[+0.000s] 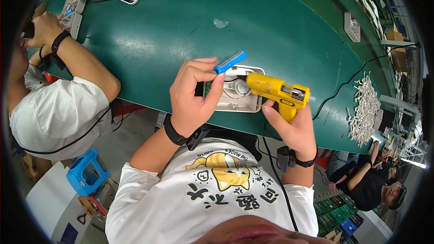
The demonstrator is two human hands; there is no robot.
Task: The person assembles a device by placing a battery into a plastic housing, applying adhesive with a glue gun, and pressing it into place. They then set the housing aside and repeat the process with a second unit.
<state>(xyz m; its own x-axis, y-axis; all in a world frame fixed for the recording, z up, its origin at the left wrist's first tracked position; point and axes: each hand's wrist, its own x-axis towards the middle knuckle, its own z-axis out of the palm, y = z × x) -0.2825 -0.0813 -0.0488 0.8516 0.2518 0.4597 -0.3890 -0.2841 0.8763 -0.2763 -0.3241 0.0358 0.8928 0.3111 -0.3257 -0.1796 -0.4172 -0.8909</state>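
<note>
My left hand (194, 92) pinches a blue cylindrical battery (230, 62) by its lower end, tilted up to the right. In my right hand (296, 126) is a yellow hot glue gun (278, 91), gripped by its handle, with its dark nozzle pointing left. Beneath both hands lies an open white plastic housing (246, 105) on the green table. Inside it are a round silvery part (242, 87), thin wires and a bit of green circuit board near my left fingers. The nozzle is above the housing; whether it touches anything I cannot tell.
On the right stands a pile of small whitish parts (365, 110), with a black cable (341, 86) running past it. Another white housing (351, 27) sits at the far right. A co-worker's arm (86, 58) is at the left edge, near a blue stool (88, 171).
</note>
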